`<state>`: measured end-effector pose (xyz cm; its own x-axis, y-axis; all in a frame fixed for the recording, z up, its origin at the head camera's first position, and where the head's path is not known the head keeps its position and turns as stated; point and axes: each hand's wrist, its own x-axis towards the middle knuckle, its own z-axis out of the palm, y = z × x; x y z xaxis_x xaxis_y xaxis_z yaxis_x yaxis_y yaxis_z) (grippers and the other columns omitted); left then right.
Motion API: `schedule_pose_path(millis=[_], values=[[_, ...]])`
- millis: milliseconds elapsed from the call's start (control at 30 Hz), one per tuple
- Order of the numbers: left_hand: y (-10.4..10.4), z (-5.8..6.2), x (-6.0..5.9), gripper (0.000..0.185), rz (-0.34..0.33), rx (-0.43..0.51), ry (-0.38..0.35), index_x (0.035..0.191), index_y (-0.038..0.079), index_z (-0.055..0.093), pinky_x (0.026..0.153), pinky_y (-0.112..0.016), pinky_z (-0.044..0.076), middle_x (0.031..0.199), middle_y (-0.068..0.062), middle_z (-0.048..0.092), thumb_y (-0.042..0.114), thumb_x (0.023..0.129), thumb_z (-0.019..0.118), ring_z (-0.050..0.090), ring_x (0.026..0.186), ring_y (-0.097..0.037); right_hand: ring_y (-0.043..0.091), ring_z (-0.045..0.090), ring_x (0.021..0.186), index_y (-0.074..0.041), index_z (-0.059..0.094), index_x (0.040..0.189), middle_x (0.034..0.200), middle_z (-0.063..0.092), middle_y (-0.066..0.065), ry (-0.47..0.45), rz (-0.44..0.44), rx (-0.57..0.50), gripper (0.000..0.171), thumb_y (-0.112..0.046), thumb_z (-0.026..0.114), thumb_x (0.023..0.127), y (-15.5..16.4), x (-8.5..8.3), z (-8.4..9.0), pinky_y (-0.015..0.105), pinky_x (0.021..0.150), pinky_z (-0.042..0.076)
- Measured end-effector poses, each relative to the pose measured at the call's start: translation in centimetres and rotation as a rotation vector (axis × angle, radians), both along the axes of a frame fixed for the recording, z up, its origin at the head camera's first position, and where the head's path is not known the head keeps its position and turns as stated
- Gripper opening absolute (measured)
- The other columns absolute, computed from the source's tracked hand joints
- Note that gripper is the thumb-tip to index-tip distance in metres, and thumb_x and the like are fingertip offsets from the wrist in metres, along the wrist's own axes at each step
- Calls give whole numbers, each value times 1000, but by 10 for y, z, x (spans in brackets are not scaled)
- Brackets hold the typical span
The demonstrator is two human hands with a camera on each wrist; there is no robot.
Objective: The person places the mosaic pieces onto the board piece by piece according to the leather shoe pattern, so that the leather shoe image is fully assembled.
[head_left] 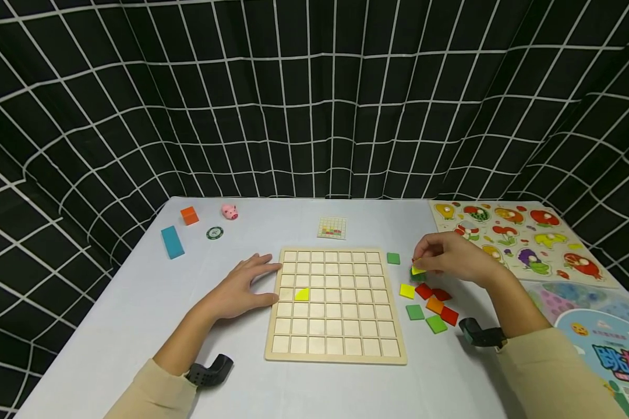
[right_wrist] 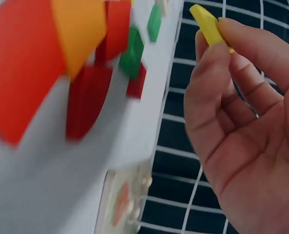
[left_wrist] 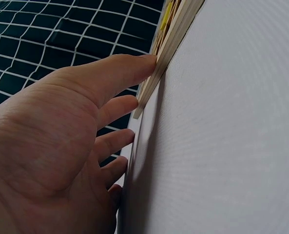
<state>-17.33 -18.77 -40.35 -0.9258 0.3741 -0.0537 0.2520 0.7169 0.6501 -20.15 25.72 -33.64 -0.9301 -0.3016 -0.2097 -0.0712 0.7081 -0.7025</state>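
Note:
A wooden grid board (head_left: 335, 343) lies in the middle of the white table, with one yellow piece (head_left: 302, 294) in a cell near its left side. My left hand (head_left: 246, 284) lies flat on the table, fingers straight, touching the board's left edge (left_wrist: 156, 73). My right hand (head_left: 451, 256) hovers right of the board and pinches a small yellow tile (head_left: 418, 270) (right_wrist: 206, 24) between thumb and fingers. Below it lie loose tiles: yellow (head_left: 406, 291), red (head_left: 424, 290), orange (head_left: 434, 304) and green (head_left: 437, 324).
A green tile (head_left: 393, 258) lies by the board's top right corner. A small pattern card (head_left: 332, 228) sits behind the board. At the back left are an orange block (head_left: 189, 215), blue block (head_left: 172, 241), pink pig (head_left: 230, 211) and round chip (head_left: 215, 233). A fruit puzzle (head_left: 519, 238) lies at the right.

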Motion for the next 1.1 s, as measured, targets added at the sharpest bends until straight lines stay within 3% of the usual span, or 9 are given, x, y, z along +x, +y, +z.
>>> schedule_pose_path(millis=[167,267,400,600,767,900,1100], values=[[0,0,1,65,0,-3,5,150,20,57,126,-67,12,167,-13,36,33,89,77,16,160,-41,25,65,82,-2,68,120,94,64,12,-60,42,-86,29,-17,71,95,-17,1,5,31,76,61],[0,0,1,65,1,-3,6,150,20,56,127,-66,12,167,-13,36,33,89,78,16,160,-41,25,68,84,-2,68,129,110,65,16,-102,68,-121,34,-15,66,98,-27,1,8,32,80,62],[0,0,1,65,-1,-4,3,150,20,56,127,-66,11,167,-12,36,33,89,77,16,160,-40,23,71,87,0,69,129,125,64,20,-155,94,-157,32,-14,62,101,-39,1,13,31,83,62],[0,0,1,66,0,-3,4,150,20,56,127,-66,11,167,-12,36,33,89,77,15,160,-40,24,68,86,5,66,122,104,65,18,-143,128,-182,26,-12,60,103,-56,-1,11,34,83,63],[0,1,1,65,-5,-4,9,150,19,56,127,-66,11,167,-12,36,33,89,77,16,160,-40,25,58,89,-4,74,120,106,66,10,-64,141,-92,24,-13,63,100,-73,-2,5,33,76,51],[1,0,1,65,-5,-4,9,150,20,57,127,-65,11,167,-12,36,33,89,77,16,160,-40,23,55,80,-6,76,119,103,66,10,-59,165,-86,24,-11,62,101,-87,-2,0,33,71,45],[0,-1,0,65,-8,-5,14,149,20,57,128,-64,11,167,-12,37,33,89,77,17,160,-39,20,61,71,3,67,116,90,61,13,-146,192,-205,19,-5,57,102,-105,1,-6,32,70,58]])
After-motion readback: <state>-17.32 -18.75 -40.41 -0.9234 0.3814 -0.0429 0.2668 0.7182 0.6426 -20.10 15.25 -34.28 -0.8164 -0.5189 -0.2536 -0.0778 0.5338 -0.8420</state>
